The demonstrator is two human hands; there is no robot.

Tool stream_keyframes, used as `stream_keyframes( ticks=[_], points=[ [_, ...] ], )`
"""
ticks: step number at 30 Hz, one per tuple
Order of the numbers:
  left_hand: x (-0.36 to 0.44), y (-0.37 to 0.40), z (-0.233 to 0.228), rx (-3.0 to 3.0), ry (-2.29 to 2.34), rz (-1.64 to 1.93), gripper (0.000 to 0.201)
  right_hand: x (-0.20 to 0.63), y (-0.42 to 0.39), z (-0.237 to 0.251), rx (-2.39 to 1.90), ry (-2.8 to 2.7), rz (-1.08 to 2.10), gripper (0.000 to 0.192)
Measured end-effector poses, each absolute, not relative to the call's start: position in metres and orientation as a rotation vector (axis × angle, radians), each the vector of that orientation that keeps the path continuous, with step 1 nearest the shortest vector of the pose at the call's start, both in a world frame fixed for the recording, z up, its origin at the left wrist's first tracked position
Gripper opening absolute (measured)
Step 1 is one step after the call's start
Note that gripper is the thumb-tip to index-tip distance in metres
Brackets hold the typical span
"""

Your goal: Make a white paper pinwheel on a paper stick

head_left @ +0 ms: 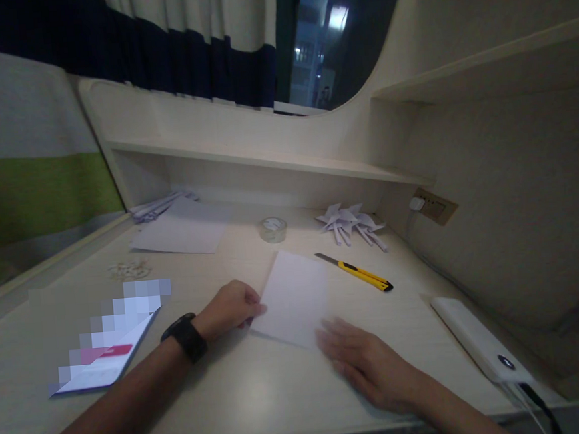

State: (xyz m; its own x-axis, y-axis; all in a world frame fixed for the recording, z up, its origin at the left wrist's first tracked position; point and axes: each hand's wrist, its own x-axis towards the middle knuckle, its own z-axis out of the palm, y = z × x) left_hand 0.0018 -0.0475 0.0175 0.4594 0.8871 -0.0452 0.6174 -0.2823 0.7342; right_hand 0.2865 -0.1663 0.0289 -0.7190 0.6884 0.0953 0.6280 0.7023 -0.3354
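Observation:
A white sheet of paper (292,296) lies in front of me on the pale desk (224,409). My left hand (230,306), with a black watch on its wrist, pinches the sheet's left edge between thumb and fingers. Flat and slightly blurred, my right hand (358,357) rests by the near right corner of the paper, its fingers stretched out and touching that edge. Just right of the sheet is a yellow utility knife (366,276), its blade pointing to the far left. Beyond the paper stands a roll of clear tape (273,229).
Several folded paper pinwheels (350,219) lie at the back right. At the back left are more paper sheets (183,229) and rolled paper sticks (156,206). A small pile (129,270) and a lit tablet (114,344) lie left. A white power bank (479,339) with cables is right.

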Motion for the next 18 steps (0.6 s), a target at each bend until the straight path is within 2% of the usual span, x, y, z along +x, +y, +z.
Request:
stream_keyframes(
  ticks=[7,12,18],
  points=[
    [0.01,-0.078,0.025,2.45,1.565,0.586,0.02,0.286,-0.167,0.029,-1.09,-2.7,0.373,0.04],
    [0.043,-0.132,-0.004,2.872,0.845,0.613,0.021,0.285,-0.167,0.03,-1.089,-2.705,0.33,0.042],
    [0.054,-0.149,-0.017,2.944,0.861,0.554,0.032,0.285,-0.167,0.032,-1.136,-2.72,0.301,0.044]
  ],
)
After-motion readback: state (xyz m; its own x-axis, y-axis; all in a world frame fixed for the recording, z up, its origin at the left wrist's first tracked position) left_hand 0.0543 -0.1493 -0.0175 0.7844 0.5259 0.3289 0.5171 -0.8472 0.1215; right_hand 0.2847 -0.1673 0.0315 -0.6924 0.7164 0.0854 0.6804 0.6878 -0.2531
